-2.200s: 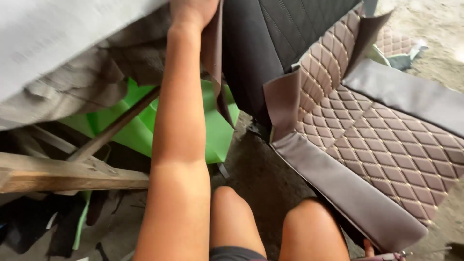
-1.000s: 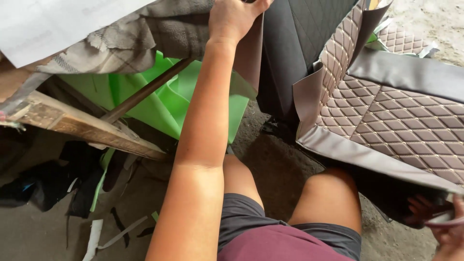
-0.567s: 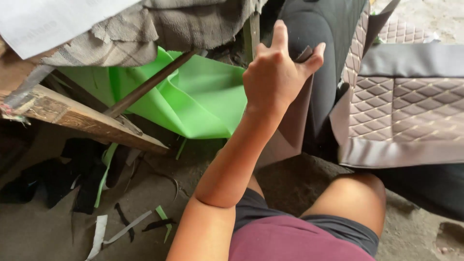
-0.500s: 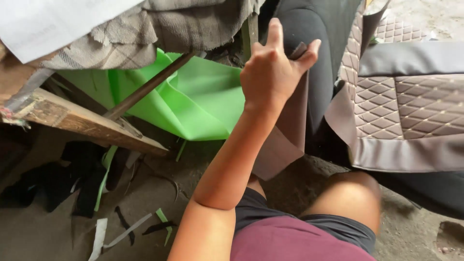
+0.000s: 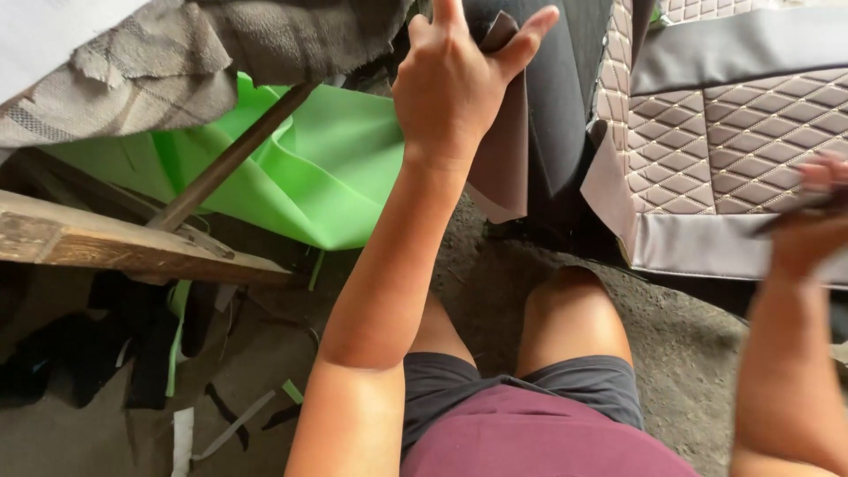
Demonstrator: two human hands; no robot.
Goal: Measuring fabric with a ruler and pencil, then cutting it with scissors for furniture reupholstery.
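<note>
Across the upper right of the view lies a quilted seat cover (image 5: pixel 707 150), brown with a diamond stitch pattern and grey smooth borders, resting partly on the dirt ground (image 5: pixel 689 344). Just left of it stands a dark seat panel (image 5: pixel 565 97), upright and black.

At upper left a mass of grey fabric (image 5: pixel 177 62) hangs over a wooden plank (image 5: pixel 115 247), with a thin dark rod (image 5: pixel 230 159) running diagonally beneath it. Bright green sheet material (image 5: pixel 327 177) is folded behind the rod and reaches down towards the ground. Dark and pale offcut strips (image 5: pixel 212 415) lie scattered on the ground at lower left.

The person's bare knees (image 5: pixel 565 309) and dark shorts (image 5: pixel 530 389) occupy the lower centre, with a maroon garment (image 5: pixel 530 442) below.

The left hand (image 5: pixel 450 88) is raised at top centre, seen from its back, pinching the edge of a grey-brown material flap (image 5: pixel 499 168) between thumb and fingers; the flap hangs down between the green sheet and the dark seat panel, touching the latter.

The right hand (image 5: pixel 808 230) sits at the right edge over the grey border of the quilted seat cover. It is closed around a thin dark tool (image 5: pixel 795 212), blurred; its kind cannot be determined.
</note>
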